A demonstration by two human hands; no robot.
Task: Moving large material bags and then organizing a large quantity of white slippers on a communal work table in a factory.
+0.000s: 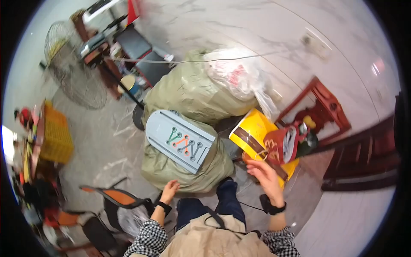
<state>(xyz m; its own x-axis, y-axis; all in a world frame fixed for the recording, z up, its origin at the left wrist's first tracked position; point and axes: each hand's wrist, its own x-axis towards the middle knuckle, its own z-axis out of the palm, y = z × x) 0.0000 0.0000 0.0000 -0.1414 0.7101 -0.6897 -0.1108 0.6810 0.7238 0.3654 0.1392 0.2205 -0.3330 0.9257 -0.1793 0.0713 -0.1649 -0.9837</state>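
A grey board point(165, 137) with one rounded end lies tilted on top of a stuffed olive-green sack point(192, 182) in front of me. Green, orange and dark laces run between round holes in it. My left hand point(170, 191) hovers by the sack's near left side, loosely bent and holding nothing. To the right, my right hand point(263, 174) reaches toward a yellow bag point(254, 130) with a brown band, fingers apart. Whether its fingertips touch the bag is unclear. Against that bag rests a dark red bag point(274, 145) with a thin handle loop.
Behind stands another olive sack point(192, 94) with a white plastic bag point(235, 73) on it. A carved wooden chair point(327, 100) is at right. At left are a fan point(68, 73), a yellow crate point(55, 135) and an orange-and-black chair point(120, 197). A cable point(201, 61) crosses behind.
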